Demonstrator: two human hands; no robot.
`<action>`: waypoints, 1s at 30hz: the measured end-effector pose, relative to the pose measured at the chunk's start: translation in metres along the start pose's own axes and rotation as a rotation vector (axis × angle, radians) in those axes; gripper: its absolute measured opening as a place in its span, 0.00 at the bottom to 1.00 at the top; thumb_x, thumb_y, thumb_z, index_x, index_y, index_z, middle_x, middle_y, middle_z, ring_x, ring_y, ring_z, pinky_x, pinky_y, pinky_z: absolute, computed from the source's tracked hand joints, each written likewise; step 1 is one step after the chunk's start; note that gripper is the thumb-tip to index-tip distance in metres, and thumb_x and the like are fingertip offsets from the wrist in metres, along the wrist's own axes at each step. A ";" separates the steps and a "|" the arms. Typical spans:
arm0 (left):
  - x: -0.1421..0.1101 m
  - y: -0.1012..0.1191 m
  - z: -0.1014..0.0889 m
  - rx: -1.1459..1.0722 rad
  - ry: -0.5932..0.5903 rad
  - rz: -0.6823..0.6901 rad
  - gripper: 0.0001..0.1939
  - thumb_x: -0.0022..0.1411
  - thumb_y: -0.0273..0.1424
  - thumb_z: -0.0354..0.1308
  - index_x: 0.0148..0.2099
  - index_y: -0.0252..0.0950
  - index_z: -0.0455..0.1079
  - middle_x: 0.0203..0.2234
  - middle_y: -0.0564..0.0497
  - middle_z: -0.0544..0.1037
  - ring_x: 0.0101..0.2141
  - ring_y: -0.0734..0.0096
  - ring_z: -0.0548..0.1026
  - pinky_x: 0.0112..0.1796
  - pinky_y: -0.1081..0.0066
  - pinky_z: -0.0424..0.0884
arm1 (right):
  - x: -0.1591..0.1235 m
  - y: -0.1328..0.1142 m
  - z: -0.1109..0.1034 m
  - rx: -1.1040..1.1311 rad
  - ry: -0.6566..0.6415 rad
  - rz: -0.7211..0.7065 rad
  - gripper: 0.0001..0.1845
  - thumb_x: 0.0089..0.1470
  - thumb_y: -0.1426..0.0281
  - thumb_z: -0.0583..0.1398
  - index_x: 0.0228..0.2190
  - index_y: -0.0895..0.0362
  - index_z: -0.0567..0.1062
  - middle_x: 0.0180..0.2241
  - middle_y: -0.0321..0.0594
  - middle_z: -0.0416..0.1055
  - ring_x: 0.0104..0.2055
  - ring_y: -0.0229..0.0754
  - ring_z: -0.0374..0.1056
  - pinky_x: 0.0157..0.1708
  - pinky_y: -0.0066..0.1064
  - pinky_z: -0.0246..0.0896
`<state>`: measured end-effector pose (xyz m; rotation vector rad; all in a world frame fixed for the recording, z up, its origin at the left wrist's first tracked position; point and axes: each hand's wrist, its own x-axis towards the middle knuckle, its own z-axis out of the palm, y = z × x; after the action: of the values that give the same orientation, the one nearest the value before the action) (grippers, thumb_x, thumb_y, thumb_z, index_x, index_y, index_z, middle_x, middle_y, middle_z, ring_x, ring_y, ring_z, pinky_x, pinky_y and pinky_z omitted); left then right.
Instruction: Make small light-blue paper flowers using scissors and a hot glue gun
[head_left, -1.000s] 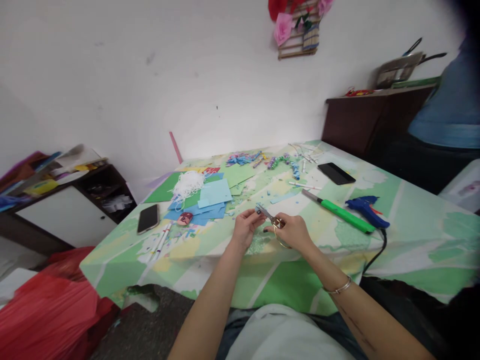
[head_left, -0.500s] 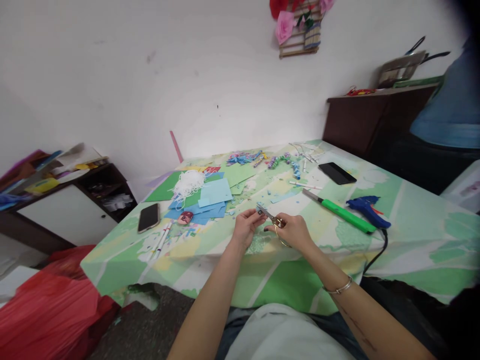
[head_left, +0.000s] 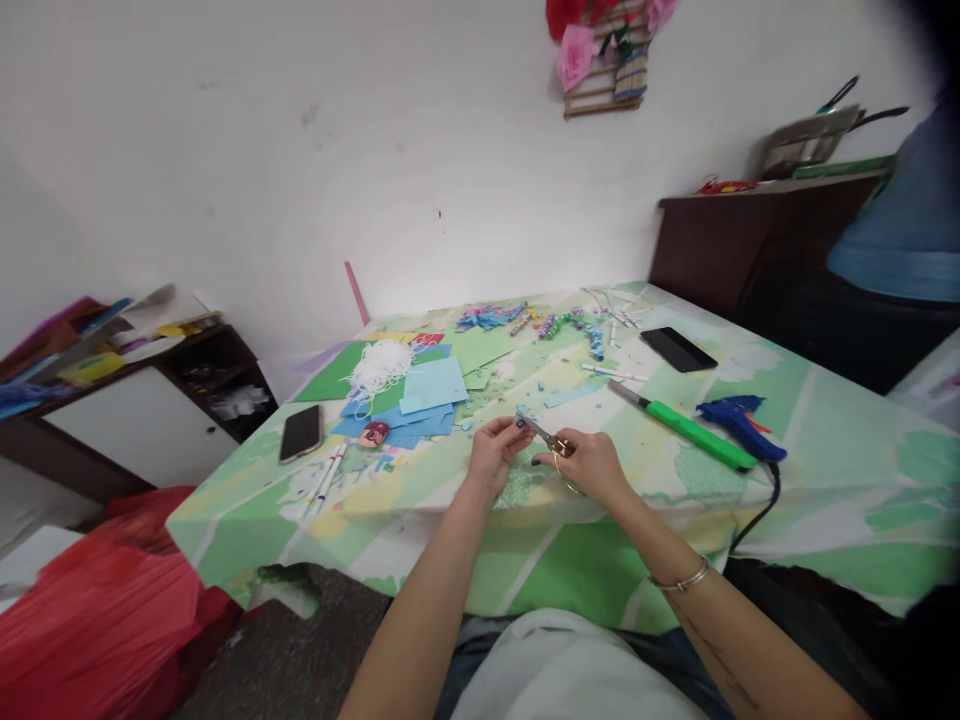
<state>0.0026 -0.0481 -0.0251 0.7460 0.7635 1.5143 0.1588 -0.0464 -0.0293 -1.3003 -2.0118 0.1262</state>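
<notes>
My right hand [head_left: 591, 464] is closed around the handles of a pair of scissors [head_left: 541, 433], whose blades point up and left toward my left hand [head_left: 496, 454]. The fingers of my left hand are pinched together by the blade tips. A small light-blue scrap seems to be between them, but it is too small to make out surely. Tiny paper bits lie on the cloth just beyond both hands. Nearby are a light-blue paper sheet [head_left: 433, 384] and a light-blue paper strip [head_left: 572, 392].
The patterned tablecloth [head_left: 600, 570] also bears white string [head_left: 380, 368], a dark red piece [head_left: 373, 434], two phones [head_left: 301, 433] [head_left: 678, 348], a green-handled knife-like tool [head_left: 697, 435] and a blue glue gun [head_left: 739, 422] with its cord. A person in blue [head_left: 892, 240] is at the right.
The whole view has shifted slightly, so things sit a little further right. Both hands keep nearly the same pose, with the scissors still at the left fingertips.
</notes>
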 end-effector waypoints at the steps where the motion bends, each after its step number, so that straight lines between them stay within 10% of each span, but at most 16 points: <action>1: 0.000 0.000 0.000 -0.005 0.010 0.001 0.11 0.41 0.26 0.65 0.30 0.31 0.70 0.24 0.49 0.77 0.27 0.70 0.76 0.35 0.70 0.70 | 0.000 0.000 0.000 0.000 -0.002 0.001 0.21 0.44 0.50 0.57 0.20 0.56 0.72 0.16 0.38 0.69 0.19 0.38 0.62 0.22 0.26 0.46; 30: 0.001 -0.001 0.000 0.034 0.036 0.033 0.12 0.42 0.30 0.65 0.31 0.31 0.69 0.25 0.49 0.77 0.29 0.69 0.76 0.32 0.71 0.69 | -0.001 -0.001 -0.002 -0.005 -0.005 -0.019 0.21 0.45 0.51 0.56 0.19 0.56 0.72 0.16 0.38 0.69 0.18 0.37 0.62 0.21 0.26 0.45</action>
<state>0.0030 -0.0473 -0.0266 0.7617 0.8090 1.5512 0.1593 -0.0477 -0.0281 -1.2850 -2.0299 0.1156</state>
